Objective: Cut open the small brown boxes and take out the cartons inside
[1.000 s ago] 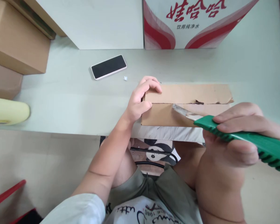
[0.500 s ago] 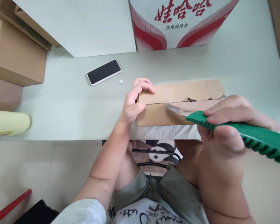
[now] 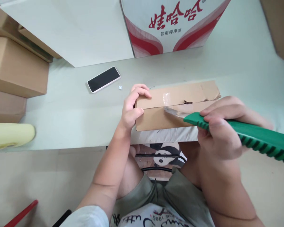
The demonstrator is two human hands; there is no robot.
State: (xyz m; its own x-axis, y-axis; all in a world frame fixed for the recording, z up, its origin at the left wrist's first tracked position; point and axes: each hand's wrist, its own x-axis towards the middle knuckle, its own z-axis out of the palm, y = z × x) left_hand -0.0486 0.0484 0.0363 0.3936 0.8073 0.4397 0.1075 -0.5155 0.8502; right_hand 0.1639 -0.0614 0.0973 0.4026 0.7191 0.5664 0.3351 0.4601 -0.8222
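Observation:
A small, narrow cardboard box [image 3: 153, 118] lies near the table's front edge, with a seam running along its top and a torn dark spot on that seam. My left hand [image 3: 133, 108] is closed round the box's left end, thumb on the near side and fingers over the far flap. In my right hand [image 3: 223, 126] is a green box cutter [image 3: 257, 135], its blade out and pointing left. The blade tip is at the seam, left of the torn spot; how deep it sits I cannot tell. My right hand partly covers the box's right end.
A phone [image 3: 104, 79] and a tiny pale square piece [image 3: 120, 87] lie left of the box. Behind stand a large white box [image 3: 85, 31] and a red-and-white water carton [image 3: 170, 41]. Brown cartons [image 3: 21, 66] and a pale yellow rounded object [image 3: 11, 135] are at the left.
The whole view has shifted slightly, and a shiny patch now shows on the far flap. Both hands keep their hold; the blade tip stays at about the same place on the seam.

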